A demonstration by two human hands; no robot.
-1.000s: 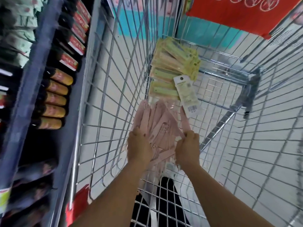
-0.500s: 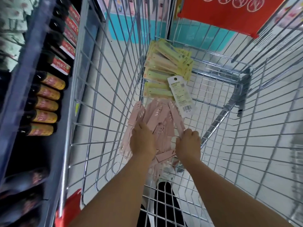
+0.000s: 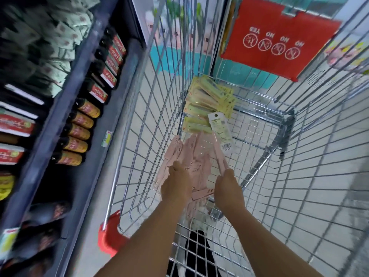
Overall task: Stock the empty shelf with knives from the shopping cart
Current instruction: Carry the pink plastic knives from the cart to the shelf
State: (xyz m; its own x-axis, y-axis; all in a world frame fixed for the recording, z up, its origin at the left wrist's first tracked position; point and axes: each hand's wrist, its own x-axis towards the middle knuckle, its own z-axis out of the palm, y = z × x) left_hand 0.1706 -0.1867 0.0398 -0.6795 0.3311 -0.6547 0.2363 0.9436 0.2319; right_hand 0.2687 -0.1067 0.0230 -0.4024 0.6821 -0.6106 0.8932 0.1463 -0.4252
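Both my hands reach down into a wire shopping cart (image 3: 311,176). On its floor lies a fanned pile of pink packaged knives (image 3: 196,156). My left hand (image 3: 176,184) grips the left side of that pile. My right hand (image 3: 229,188) grips its right side, pinching one pink pack that sticks up. Beyond them sits a stack of yellow-green packaged knives (image 3: 209,100), with one white-backed pack (image 3: 220,129) lying face down on top. My fingers are hidden under the pink packs.
A dark shelf unit (image 3: 65,108) stands close on the left, holding rows of dark bottles (image 3: 79,132) with red and yellow labels. A red sign (image 3: 275,41) hangs on the cart's far end. A red corner bumper (image 3: 111,238) is at the cart's near left.
Both hands stay on the pink knife pile and have gathered it slightly. The view has shifted a little, showing more of the shelf on the left.
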